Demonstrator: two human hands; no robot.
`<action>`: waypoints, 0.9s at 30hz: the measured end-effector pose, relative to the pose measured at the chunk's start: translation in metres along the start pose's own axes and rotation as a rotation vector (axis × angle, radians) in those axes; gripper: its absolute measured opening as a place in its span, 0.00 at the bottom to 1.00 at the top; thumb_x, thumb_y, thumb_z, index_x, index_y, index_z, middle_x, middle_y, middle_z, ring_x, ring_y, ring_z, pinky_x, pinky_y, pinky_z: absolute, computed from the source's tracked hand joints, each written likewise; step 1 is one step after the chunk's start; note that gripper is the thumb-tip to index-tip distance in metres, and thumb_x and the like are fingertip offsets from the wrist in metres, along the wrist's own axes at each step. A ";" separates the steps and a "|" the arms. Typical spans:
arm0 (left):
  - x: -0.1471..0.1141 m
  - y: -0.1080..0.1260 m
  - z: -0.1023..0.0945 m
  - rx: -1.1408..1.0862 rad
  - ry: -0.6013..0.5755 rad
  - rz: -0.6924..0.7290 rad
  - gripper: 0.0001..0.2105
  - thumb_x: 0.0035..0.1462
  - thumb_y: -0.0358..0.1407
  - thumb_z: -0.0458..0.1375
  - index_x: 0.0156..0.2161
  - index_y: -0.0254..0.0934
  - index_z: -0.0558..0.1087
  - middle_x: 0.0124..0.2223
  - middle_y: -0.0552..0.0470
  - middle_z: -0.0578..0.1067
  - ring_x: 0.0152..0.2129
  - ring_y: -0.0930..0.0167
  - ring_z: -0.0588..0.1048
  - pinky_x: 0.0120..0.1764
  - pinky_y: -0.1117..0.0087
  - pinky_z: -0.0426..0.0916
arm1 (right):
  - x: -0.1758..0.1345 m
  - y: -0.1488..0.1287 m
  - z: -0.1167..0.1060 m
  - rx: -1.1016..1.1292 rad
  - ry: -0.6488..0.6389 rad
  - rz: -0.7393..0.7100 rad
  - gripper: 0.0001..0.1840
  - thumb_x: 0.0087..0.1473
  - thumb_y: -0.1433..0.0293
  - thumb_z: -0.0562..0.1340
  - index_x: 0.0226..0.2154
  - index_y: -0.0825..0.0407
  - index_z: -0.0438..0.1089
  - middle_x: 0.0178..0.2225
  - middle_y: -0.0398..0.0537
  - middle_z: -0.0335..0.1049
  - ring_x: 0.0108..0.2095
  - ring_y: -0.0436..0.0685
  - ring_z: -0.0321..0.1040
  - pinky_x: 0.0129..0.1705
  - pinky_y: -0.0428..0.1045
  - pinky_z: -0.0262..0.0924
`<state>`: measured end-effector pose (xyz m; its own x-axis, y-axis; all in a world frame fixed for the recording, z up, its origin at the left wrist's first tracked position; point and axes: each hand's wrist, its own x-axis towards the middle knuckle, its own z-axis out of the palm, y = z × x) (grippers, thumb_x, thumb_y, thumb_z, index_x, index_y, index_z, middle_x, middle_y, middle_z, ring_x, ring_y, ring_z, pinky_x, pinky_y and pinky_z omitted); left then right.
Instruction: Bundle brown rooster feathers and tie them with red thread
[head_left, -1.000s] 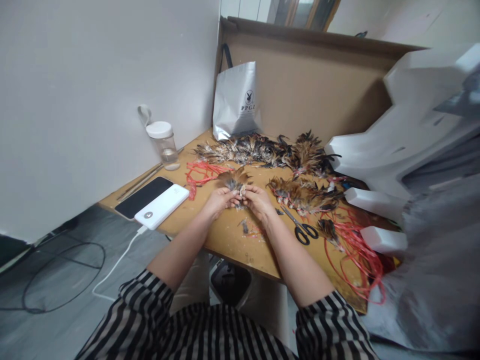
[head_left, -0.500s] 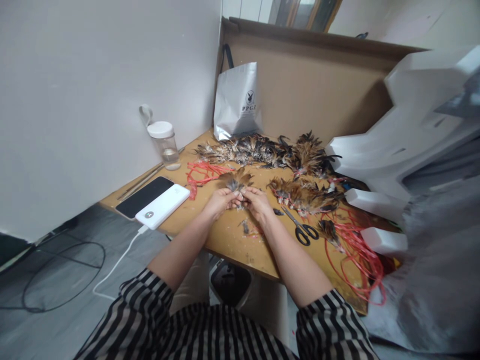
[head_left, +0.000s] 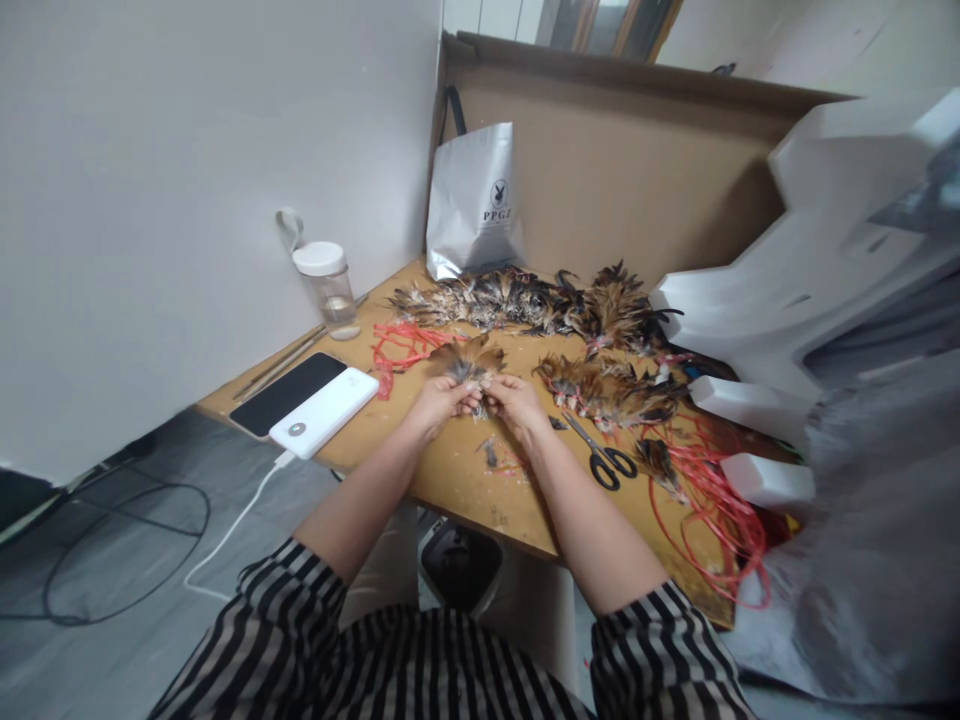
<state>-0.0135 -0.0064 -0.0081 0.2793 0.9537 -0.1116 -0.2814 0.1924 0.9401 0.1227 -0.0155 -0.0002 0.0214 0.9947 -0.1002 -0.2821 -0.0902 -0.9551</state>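
Between my hands, over the wooden table, is a fanned bunch of brown feathers [head_left: 469,357], its quill ends pinched low. My left hand [head_left: 444,402] grips the bunch from the left with thumb and fingers together. From the right, my right hand [head_left: 512,403] pinches the same quill ends, its fingertips close to the left ones. The fingers hide most of the quills. Below the hands lie small feather scraps [head_left: 495,455]. Black-handled scissors [head_left: 609,460] rest to the right of my right hand, beside a row of brown feather bunches [head_left: 611,388].
Darker feather bunches [head_left: 517,298] line the back of the table [head_left: 450,480]. Red plastic strips lie as a small pile [head_left: 409,345] and a larger tangle [head_left: 720,510]. At left are a phone [head_left: 289,395], a white power bank [head_left: 326,412] and a jar [head_left: 330,290]. White foam [head_left: 810,250] stands right.
The feather bunch is spread slightly wider to the left between my fingers. Both hands keep their pinch in nearly the same place.
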 end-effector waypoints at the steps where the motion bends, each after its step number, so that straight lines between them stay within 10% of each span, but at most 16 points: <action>1: 0.000 0.000 0.000 -0.002 0.008 0.002 0.11 0.41 0.37 0.63 0.26 0.28 0.72 0.21 0.49 0.73 0.15 0.80 0.68 0.20 0.80 0.62 | 0.000 -0.001 -0.001 0.013 -0.002 0.007 0.16 0.27 0.65 0.70 0.18 0.55 0.65 0.12 0.37 0.60 0.13 0.43 0.51 0.16 0.42 0.43; 27: -0.006 0.006 0.004 0.024 -0.012 -0.003 0.13 0.39 0.38 0.65 0.24 0.27 0.72 0.19 0.50 0.71 0.14 0.80 0.67 0.20 0.80 0.62 | -0.002 -0.003 -0.001 -0.052 -0.019 0.022 0.16 0.27 0.64 0.70 0.21 0.56 0.68 0.15 0.40 0.65 0.14 0.43 0.53 0.16 0.42 0.46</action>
<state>-0.0130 -0.0119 -0.0004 0.2907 0.9504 -0.1109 -0.2582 0.1895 0.9473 0.1246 -0.0168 0.0024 -0.0028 0.9932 -0.1165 -0.2317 -0.1139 -0.9661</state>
